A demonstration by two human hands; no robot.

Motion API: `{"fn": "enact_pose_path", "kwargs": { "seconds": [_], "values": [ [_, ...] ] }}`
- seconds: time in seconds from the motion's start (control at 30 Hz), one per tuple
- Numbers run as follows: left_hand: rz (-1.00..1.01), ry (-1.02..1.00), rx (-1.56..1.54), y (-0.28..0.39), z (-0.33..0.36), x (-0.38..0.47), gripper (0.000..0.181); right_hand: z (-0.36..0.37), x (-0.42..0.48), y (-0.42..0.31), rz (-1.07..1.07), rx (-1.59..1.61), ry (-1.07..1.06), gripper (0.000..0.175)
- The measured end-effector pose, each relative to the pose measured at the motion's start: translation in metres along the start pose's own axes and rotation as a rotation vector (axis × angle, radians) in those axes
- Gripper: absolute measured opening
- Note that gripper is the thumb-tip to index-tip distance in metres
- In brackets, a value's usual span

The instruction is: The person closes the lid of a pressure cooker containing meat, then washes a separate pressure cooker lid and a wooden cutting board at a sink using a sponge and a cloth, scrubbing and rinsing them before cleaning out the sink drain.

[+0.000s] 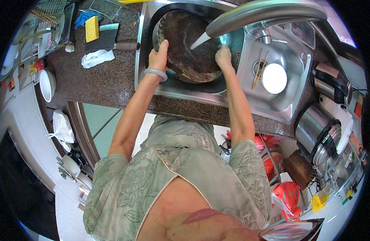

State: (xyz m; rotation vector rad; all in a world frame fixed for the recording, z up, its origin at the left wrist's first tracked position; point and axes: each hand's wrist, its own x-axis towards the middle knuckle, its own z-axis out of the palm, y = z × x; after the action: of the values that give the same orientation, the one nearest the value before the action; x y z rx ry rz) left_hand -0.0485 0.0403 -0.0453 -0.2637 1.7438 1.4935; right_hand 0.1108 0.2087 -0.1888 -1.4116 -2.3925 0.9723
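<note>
A thick round wooden chopping block (191,60) is tilted in the left basin of the steel sink (185,94), its face dark and wet. My left hand (159,57), below which a pale bangle (154,72) circles the wrist, grips the block's left edge with the thumb on top. At the right edge my right hand (224,57) is closed on the block, its fingertips hidden. Water (200,41) runs from the curved faucet (260,15) onto the block's face.
Left of the sink lie a cleaver (108,34), a yellow sponge (92,29) and crumpled white tissue (97,58). A white bowl (274,78) and chopsticks (259,70) rest in the right basin. Beyond it stand a kettle (331,81) and a steel pot (313,129).
</note>
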Motion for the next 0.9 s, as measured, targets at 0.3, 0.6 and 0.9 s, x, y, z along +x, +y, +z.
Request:
{"fn": "enact_pose_path", "kwargs": {
  "seconds": [0.3,0.6,0.9],
  "values": [
    [0.007,0.085,0.09,-0.003,-0.005,0.002,0.061,0.024,-0.033,-0.103,-0.412,0.319,-0.059,0.041],
    [0.007,0.126,0.182,-0.014,-0.016,0.019,0.077,0.001,-0.035,-0.088,-0.504,0.388,-0.108,0.049],
    [0.141,0.072,0.102,-0.017,-0.014,0.005,0.062,0.061,0.073,-0.149,-0.723,0.48,-0.052,0.043]
  ]
}}
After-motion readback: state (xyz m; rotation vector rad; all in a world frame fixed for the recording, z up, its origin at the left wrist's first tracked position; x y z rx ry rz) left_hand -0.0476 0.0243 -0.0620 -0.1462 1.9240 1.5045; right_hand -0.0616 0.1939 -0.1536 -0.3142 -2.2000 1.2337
